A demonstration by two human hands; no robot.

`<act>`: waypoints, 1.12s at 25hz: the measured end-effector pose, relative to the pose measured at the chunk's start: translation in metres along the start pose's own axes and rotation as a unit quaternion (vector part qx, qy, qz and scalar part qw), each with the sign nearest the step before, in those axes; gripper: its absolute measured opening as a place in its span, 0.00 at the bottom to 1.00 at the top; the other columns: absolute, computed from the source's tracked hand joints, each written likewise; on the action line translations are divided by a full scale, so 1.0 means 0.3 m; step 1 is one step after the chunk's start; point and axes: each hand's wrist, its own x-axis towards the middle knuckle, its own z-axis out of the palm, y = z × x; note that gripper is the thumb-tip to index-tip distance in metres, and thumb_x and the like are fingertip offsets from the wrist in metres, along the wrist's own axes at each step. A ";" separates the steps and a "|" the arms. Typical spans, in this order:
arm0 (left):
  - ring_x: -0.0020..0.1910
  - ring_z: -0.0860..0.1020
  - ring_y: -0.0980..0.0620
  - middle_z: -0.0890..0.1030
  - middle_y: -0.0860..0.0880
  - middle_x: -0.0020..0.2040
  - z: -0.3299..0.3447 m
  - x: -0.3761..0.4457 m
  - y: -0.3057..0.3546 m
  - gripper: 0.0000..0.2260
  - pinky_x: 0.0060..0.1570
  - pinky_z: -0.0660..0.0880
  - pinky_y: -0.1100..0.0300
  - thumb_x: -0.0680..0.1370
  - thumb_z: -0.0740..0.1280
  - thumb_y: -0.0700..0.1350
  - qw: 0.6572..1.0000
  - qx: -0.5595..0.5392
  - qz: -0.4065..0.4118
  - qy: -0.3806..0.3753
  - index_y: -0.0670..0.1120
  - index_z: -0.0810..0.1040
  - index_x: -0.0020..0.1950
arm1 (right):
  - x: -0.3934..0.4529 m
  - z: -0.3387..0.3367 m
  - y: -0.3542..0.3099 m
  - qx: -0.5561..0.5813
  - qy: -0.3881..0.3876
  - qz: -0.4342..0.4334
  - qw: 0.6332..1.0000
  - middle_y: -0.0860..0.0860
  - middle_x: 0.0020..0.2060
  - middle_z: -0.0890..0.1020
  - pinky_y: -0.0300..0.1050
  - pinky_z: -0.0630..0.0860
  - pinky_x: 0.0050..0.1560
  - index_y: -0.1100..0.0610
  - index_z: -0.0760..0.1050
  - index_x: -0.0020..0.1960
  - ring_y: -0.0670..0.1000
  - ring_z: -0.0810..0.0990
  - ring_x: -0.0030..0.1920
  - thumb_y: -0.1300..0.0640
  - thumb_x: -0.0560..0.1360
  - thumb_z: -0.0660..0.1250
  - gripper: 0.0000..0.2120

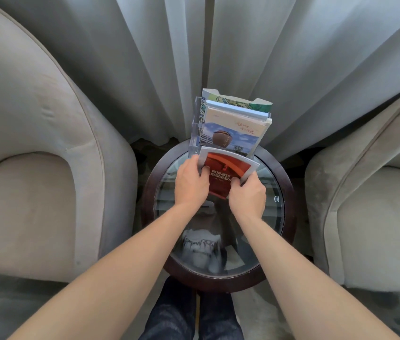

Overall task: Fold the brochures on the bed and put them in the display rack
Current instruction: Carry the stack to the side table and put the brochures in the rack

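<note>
A clear tiered display rack (195,123) stands at the far side of a round glass-topped table (289,192). A green brochure (243,103) fills its back tier, and a pale brochure picturing a brown jar (233,133) sits in front of it. Both my hands hold a folded red brochure with white lettering (226,169) at the rack's lowest front tier. My left hand (190,180) grips its left edge. My right hand (246,193) grips its lower right corner. Their fingers cover the brochure's bottom part.
Beige armchairs flank the table, one on the left (34,168) and one on the right (370,204). Grey curtains (159,65) hang right behind the rack. My legs in dark jeans (189,315) stand at the table's near rim.
</note>
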 end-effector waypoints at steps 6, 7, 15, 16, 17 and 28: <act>0.52 0.78 0.48 0.81 0.49 0.49 -0.074 0.072 0.144 0.05 0.54 0.76 0.44 0.80 0.63 0.44 0.999 -0.026 0.014 0.014 0.46 0.76 0.52 | 0.042 -0.100 -0.154 0.002 0.026 -0.045 0.999 0.52 0.48 0.82 0.52 0.75 0.48 0.51 0.73 0.52 0.59 0.81 0.50 0.52 0.78 0.64 0.04; 0.52 0.78 0.48 0.81 0.50 0.49 -0.084 0.077 0.166 0.05 0.54 0.77 0.45 0.80 0.63 0.44 0.999 -0.034 0.016 0.016 0.46 0.76 0.52 | 0.047 -0.117 -0.175 0.002 0.026 -0.049 0.998 0.51 0.47 0.82 0.51 0.75 0.47 0.50 0.71 0.50 0.59 0.81 0.49 0.52 0.78 0.64 0.03; 0.55 0.78 0.47 0.82 0.50 0.52 -0.093 0.128 0.217 0.06 0.57 0.76 0.45 0.80 0.63 0.45 0.999 -0.046 0.003 0.010 0.47 0.77 0.55 | 0.084 -0.134 -0.224 -0.002 0.031 -0.045 0.999 0.52 0.49 0.83 0.51 0.76 0.49 0.48 0.69 0.50 0.59 0.82 0.51 0.52 0.78 0.64 0.03; 0.55 0.78 0.48 0.82 0.50 0.52 -0.085 0.126 0.194 0.06 0.57 0.77 0.45 0.80 0.63 0.46 0.999 -0.044 -0.003 0.007 0.47 0.77 0.55 | 0.086 -0.118 -0.212 -0.006 0.026 -0.039 0.999 0.53 0.50 0.83 0.52 0.76 0.50 0.48 0.69 0.50 0.59 0.81 0.51 0.52 0.78 0.64 0.03; 0.55 0.78 0.48 0.82 0.50 0.52 -0.075 0.124 0.171 0.06 0.56 0.77 0.45 0.80 0.64 0.46 0.999 -0.042 -0.008 0.005 0.47 0.77 0.54 | 0.087 -0.103 -0.196 -0.010 0.023 -0.031 0.999 0.53 0.51 0.83 0.52 0.76 0.50 0.48 0.70 0.51 0.60 0.81 0.52 0.52 0.78 0.64 0.03; 0.54 0.79 0.51 0.82 0.53 0.51 -0.013 0.134 0.033 0.05 0.55 0.79 0.46 0.81 0.64 0.47 0.999 -0.018 -0.030 -0.013 0.50 0.77 0.55 | 0.111 0.006 -0.108 -0.036 -0.003 0.000 0.999 0.53 0.53 0.83 0.55 0.76 0.55 0.52 0.74 0.56 0.60 0.81 0.54 0.52 0.78 0.64 0.08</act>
